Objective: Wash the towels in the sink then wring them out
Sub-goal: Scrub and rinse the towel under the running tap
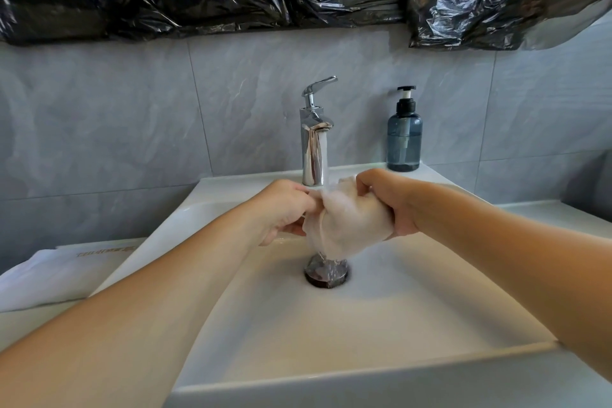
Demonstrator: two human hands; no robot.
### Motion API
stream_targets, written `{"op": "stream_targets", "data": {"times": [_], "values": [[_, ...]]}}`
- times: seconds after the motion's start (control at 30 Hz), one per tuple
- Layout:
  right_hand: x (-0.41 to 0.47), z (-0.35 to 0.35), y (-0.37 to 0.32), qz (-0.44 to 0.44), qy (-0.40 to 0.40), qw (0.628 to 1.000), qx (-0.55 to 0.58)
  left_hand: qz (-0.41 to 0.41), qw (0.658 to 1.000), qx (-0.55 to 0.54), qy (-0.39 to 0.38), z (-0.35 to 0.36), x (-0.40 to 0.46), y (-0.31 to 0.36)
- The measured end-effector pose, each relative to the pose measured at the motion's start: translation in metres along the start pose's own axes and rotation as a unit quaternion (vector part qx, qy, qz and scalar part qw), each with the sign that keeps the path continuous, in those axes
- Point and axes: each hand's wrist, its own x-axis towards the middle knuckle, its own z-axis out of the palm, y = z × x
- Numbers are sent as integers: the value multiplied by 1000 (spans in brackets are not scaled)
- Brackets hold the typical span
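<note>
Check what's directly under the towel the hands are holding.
The wet towel, gripped by left hand and right hand, hangs over the dark round drain in the white sink. Its lower tip covers part of the drain's far edge.

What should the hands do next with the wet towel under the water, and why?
Probably rub the towel between both hands under the stream. Water runs from the faucet onto it, and the left hand and right hand both grip it bunched above the drain, so washing seems unfinished.
</note>
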Motion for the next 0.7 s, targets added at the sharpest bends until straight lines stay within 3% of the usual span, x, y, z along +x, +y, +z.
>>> {"op": "stream_targets", "data": {"times": [0.13,0.33,0.53,0.7], "values": [[-1,-1,-4,-7,9,1000,-18,27,997,-34,58,2,3,5],[-8,4,-1,-43,-39,998,-9,37,996,-42,64,3,1,9],[-3,-1,-1,-62,-203,977,-34,22,990,-79,112,-4,4,9],[-1,8,6,-114,-146,982,-42,17,988,-98,117,-9,3,12]]}}
